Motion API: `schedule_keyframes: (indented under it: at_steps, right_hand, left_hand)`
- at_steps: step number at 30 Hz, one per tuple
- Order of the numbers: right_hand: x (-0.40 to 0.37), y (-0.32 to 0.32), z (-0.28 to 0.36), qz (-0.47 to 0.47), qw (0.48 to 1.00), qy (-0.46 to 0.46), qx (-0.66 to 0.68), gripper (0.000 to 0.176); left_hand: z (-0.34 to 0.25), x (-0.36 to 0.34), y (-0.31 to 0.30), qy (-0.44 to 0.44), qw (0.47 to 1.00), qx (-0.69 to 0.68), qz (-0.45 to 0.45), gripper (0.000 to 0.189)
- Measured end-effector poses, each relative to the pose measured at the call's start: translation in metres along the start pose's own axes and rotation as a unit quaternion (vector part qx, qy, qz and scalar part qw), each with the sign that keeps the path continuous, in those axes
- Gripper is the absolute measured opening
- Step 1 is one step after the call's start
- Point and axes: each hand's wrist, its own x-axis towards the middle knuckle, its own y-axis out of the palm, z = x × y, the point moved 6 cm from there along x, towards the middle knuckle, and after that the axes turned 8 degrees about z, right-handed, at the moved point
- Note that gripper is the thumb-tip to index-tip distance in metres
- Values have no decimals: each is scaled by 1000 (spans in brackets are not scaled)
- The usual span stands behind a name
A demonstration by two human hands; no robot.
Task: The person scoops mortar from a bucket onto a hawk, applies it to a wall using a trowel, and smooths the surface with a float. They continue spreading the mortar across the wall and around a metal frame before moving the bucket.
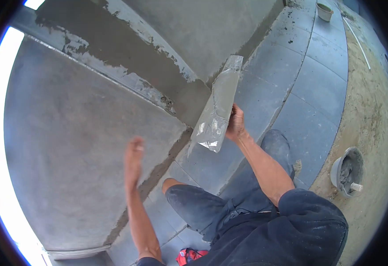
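My right hand (236,123) is closed at the right edge of a long plastering float (218,104); its grip is hidden behind the blade. Wet grey mortar with shiny patches coats the face turned toward me. The float is tilted, its upper end close to the corner where wall and floor meet. Held up in front of the smooth grey wall (79,146), my left hand (134,157) is apart from the float. Motion smears its fingers, and nothing can be made out in it. A darker strip of fresh mortar (127,51) runs down the wall between rough, patchy edges.
Grey floor tiles (311,108) lie under my knees. On the bare ground at right sits a bowl of mortar (348,170) with a white-handled tool. Farther off are a small bucket (324,12) and a white pipe (357,43). A red item (189,256) lies by my body.
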Motion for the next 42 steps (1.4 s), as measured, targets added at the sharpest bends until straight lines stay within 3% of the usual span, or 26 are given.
schedule_keyframes:
  at_steps: [1,2,3,4,6,8,14,17,18,20,21,26,28,29,31,34,37,42]
  right_hand:
    - [9,-17,-8,-32,999,-7,-28,39]
    - [18,-35,-19,-65,996,-13,-55,40]
    - [27,-50,-31,-81,993,-30,-76,42]
    - [33,-68,-47,-90,993,-34,-64,42]
    - [57,-109,-76,-143,988,-33,-56,40]
    - [76,-139,-98,-202,975,-85,-45,37]
    - [110,-204,-146,-274,953,-96,-83,40]
    - [115,-206,-149,-391,869,-89,-290,46]
    - [119,-199,-153,-395,868,-85,-289,46]
    - [118,-161,-139,-422,756,-152,-477,44]
    - [122,-153,-145,-410,750,-130,-503,41]
    - [119,-82,-157,-329,801,-127,-484,39]
    - [120,-73,-174,-268,881,-115,-372,40]
    - [115,-71,-175,-267,882,-118,-369,40]
    - [109,-71,-184,-229,958,-99,-143,42]
    - [108,-108,-165,-267,948,-139,-105,44]
    - [105,-175,-157,-332,934,-70,-109,45]
    - [110,-215,-154,-382,904,-54,-186,46]
  left_hand:
    - [-24,-9,-69,77,955,170,-233,44]
    - [-54,-27,-126,153,823,324,-440,50]
    - [-77,-35,-177,188,704,393,-560,54]
    - [-108,-41,-212,148,566,502,-637,63]
    - [-159,-31,-249,179,433,548,-693,71]
    - [-156,-4,-294,131,373,572,-719,73]
    - [-159,-3,-292,108,363,583,-719,74]
    - [-165,-1,-284,117,386,567,-718,75]
    - [-165,0,-282,125,394,562,-716,75]
    - [-164,2,-278,134,400,555,-717,75]
    - [-163,0,-271,140,404,551,-717,76]
    - [-163,3,-274,130,403,543,-725,76]
    - [-165,3,-272,123,407,543,-724,76]
    - [-165,3,-274,124,405,543,-725,77]
    - [-165,1,-278,121,400,545,-727,77]
    - [-163,-1,-283,119,399,553,-722,77]
    - [-166,3,-270,117,421,531,-726,77]
    - [-163,-2,-281,116,406,550,-720,78]
